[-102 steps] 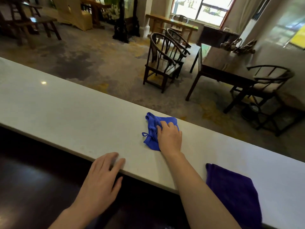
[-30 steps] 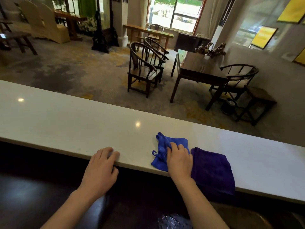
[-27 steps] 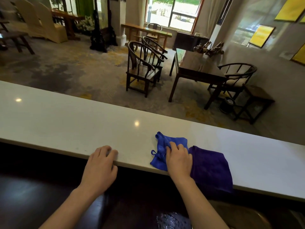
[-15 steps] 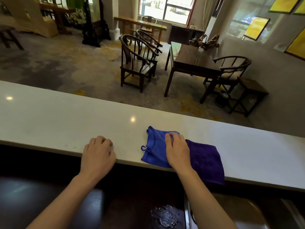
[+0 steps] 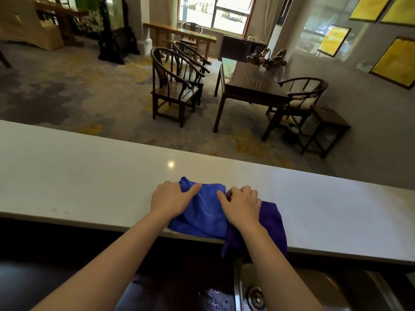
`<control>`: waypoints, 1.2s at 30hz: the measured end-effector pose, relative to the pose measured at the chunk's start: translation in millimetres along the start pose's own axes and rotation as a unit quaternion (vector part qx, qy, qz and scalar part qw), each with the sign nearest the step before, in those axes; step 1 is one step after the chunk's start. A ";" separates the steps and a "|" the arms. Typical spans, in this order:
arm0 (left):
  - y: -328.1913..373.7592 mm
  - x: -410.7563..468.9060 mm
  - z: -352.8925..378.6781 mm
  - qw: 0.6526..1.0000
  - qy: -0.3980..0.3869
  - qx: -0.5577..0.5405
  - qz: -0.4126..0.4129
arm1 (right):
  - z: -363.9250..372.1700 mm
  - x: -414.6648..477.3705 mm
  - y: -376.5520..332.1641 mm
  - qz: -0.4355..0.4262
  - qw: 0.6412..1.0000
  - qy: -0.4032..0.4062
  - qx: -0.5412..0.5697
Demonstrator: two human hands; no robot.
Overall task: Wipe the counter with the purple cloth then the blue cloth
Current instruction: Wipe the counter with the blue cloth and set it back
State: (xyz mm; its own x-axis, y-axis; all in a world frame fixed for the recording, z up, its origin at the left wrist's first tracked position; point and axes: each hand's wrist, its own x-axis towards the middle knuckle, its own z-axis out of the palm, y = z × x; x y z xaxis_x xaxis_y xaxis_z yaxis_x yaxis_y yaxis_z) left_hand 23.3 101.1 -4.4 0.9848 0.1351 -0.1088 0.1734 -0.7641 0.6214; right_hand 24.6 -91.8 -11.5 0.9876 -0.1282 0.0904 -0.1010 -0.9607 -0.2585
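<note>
The blue cloth (image 5: 205, 209) lies spread on the white counter (image 5: 89, 180) at its near edge. My left hand (image 5: 171, 198) rests on the cloth's left side with the fingers curled on its far left corner. My right hand (image 5: 240, 204) presses on its right side, fingers bent at the far right corner. The purple cloth (image 5: 272, 223) lies just right of the blue one, partly under my right hand and wrist, and hangs over the counter's near edge.
Below the counter there is a dark lower worktop and a metal sink (image 5: 256, 295) with a drain. Beyond the counter lie a carpeted room, dark wooden chairs (image 5: 175, 90) and a long table (image 5: 251, 84).
My left hand left the counter edge and moved right onto the blue cloth. The blue cloth now lies flatter and wider, and my right hand shifted to its right side.
</note>
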 end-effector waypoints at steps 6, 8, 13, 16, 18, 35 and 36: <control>1.0 6.6 2.6 0.991 -0.006 -0.132 -0.022 | 2.4 10.1 -3.2 0.028 0.991 -0.049 0.119; 0.5 6.1 -2.0 0.983 -0.014 -0.180 -0.030 | 2.3 7.1 -2.3 0.033 0.986 -0.051 0.157; 3.6 -0.2 -12.9 0.966 -0.024 -0.257 -0.003 | -15.1 -7.8 -1.1 0.033 0.937 -0.036 0.347; 8.9 -5.2 -17.1 0.959 -0.020 -0.284 0.019 | -32.3 -17.8 1.1 0.011 0.921 -0.022 0.390; 16.0 -8.3 -18.8 0.948 -0.019 -0.317 0.031 | -43.1 -20.3 3.8 0.001 0.923 -0.005 0.385; 136.9 52.8 34.4 0.948 -0.007 -0.310 0.072 | -97.8 72.6 77.2 0.034 0.924 0.115 0.362; 137.8 58.3 41.1 0.949 -0.008 -0.306 0.070 | -93.7 78.2 83.0 0.040 0.926 0.111 0.360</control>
State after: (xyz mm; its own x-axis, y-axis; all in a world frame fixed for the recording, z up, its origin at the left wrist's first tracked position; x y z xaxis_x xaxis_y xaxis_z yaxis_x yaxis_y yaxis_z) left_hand 104.6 -22.2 43.0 0.9989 0.0461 0.0000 0.0122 -0.2639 0.9645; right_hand 82.2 -204.6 64.2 0.9231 -0.3167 0.2180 0.0118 -0.5435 -0.8394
